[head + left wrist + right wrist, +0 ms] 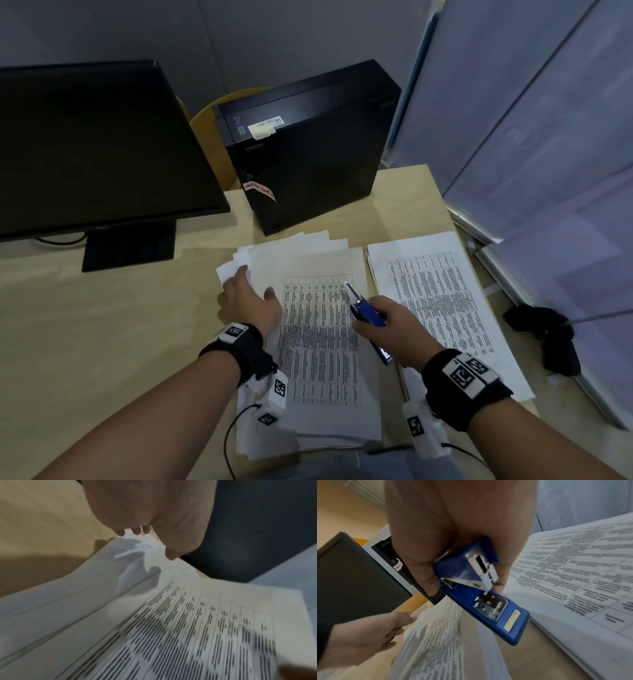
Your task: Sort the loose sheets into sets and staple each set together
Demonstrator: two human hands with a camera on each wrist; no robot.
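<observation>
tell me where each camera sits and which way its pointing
Head: worn on the head, looking down at the desk; both forearms show.
Left wrist: along the left hand at the fanned sheets.
Right wrist: along the right hand holding the blue stapler.
Shared: the stapler appears in head and right wrist views.

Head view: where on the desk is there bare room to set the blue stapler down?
Bare wooden desk lies left of the fanned paper pile, in front of the black monitor. The right side is crowded: a second printed stack and a black cloth.
</observation>
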